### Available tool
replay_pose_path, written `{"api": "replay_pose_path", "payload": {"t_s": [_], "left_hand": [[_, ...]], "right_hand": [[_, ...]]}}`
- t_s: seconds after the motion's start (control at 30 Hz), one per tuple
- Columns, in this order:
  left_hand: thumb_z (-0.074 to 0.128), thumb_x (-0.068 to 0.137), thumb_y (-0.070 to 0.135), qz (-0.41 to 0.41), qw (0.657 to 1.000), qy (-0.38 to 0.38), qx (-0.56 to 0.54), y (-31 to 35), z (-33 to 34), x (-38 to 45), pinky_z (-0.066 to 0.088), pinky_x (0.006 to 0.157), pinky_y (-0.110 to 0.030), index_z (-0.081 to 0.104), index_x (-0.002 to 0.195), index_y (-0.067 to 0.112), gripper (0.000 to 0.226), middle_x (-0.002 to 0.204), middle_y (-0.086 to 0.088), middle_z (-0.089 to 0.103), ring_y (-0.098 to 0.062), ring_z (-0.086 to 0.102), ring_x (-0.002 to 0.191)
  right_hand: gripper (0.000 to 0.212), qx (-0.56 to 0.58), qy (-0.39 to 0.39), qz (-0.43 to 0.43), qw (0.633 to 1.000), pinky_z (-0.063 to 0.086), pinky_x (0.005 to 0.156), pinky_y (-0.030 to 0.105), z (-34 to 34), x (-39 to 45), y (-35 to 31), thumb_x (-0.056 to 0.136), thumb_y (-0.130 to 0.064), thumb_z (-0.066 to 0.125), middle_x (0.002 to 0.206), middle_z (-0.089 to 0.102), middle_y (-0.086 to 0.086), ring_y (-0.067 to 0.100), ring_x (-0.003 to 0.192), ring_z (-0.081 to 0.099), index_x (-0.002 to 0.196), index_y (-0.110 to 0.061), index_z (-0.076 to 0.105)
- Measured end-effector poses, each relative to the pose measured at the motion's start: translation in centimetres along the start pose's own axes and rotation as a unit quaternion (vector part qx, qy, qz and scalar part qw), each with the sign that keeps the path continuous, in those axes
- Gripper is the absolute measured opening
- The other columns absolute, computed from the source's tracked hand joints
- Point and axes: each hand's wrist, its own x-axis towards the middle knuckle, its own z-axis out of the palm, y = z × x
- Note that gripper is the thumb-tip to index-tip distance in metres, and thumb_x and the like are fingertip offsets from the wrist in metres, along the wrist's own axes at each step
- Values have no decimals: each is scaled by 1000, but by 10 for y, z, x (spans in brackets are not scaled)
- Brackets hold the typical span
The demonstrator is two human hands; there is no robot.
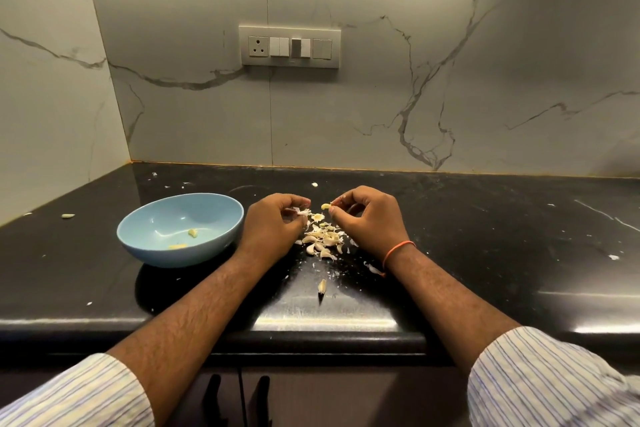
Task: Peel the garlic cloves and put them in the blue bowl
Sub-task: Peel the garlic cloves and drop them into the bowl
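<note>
While right hand [363,218] pinches peeled clove [325,207] at frame centre, left hand [273,225] pinches papery skin [302,212]. Clove likely light, firm, slick; best held by sides. Blue bowl [138,236] centre-left holds two peeled pieces. Unpeeled pile [323,240] between wrists.

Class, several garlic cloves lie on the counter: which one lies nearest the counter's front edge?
The lone unpeeled clove, lying by itself between the forearms, nearer the edge than the pile.
</note>
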Motion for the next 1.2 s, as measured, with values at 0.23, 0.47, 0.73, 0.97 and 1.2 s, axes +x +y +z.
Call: {"api": "replay_pose_path", "payload": {"t_s": [0.23,0.47,0.73,0.97,1.2], "left_hand": [[81,92,24,82,997,13,5,10,0,-6,63,75,-26,81,105,24,13,89,14,77,0,72,77],[77,95,22,140,986,90,32,31,-28,-11,53,67,-12,78,105,16,12,92,6,75,1,67,72],[75,93,24,143,965,66,211,23,-117,-14,58,76,-33,78,98,20,7,93,1,77,-15,68,79],[69,96,36,50,953,-1,298,-14,-166,-37,60,84,-41,77,101,34,10,104,10,75,-14,69,93],[60,103,43,74,952,17,295,-4,-163,-33,59,89,-42,77,120,35,26,121,10,76,-17,70,107]], "right_hand": [[7,19,-2,-14,1000,59,67,26,-2,-2,-7,85,-26,86,79,73,-12,7,72,69,86,-23,81],[8,38,5,-61,997,50,65,11,-12,15,-45,85,-24,87,81,74,-9,5,72,68,87,-17,81],[6,72,-49,-24,996,54,64,21,35,28,-106,83,-29,86,74,75,-12,2,64,67,83,-25,82],[7,16,-162,10,987,56,81,27,88,11,-137,88,-30,79,88,70,-16,5,84,66,92,-27,83],[11,9,-101,16,995,52,82,27,63,18,-130,92,-28,75,93,73,-7,13,86,67,96,-27,85]]}}
